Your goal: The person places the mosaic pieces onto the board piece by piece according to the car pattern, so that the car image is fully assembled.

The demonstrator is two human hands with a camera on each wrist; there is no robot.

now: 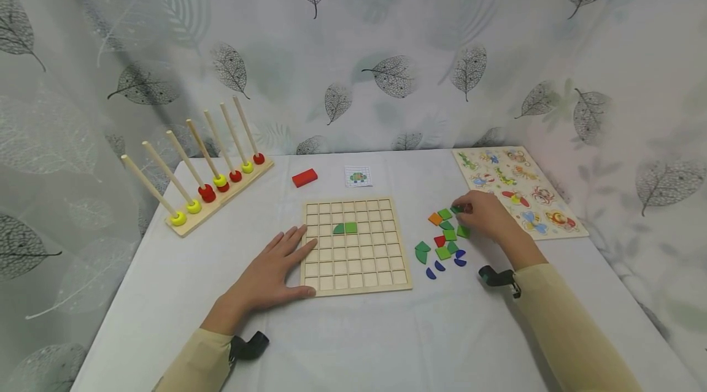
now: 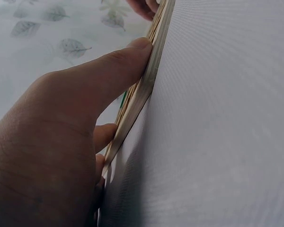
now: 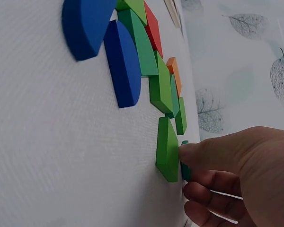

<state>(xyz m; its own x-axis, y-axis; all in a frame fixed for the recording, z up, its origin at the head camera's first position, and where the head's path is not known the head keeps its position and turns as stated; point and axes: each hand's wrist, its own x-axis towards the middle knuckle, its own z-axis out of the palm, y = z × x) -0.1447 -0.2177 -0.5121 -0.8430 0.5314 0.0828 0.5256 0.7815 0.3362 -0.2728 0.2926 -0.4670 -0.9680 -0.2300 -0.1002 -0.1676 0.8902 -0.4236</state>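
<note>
My left hand (image 1: 278, 272) rests with spread fingers on the left edge of a wooden grid board (image 1: 356, 291). In the left wrist view the thumb (image 2: 120, 59) lies along the board's side (image 2: 139, 97). A dark green quarter-circle block (image 1: 339, 229) and a light green square block (image 1: 350, 228) sit side by side in the grid. Right of the board, my right hand (image 1: 486, 215) pinches a dark green block (image 3: 185, 163) between thumb and fingers, low over the table. A light green square block (image 3: 167, 150) stands close by the thumb.
Loose blocks lie around the right hand, among them an orange one (image 1: 435, 219), a red one (image 1: 439, 241) and blue half-rounds (image 1: 431, 273). Behind the board are a red block (image 1: 305, 178) and a pattern card (image 1: 358, 176). A peg rack (image 1: 221, 196) stands left, an animal puzzle board (image 1: 516, 189) right.
</note>
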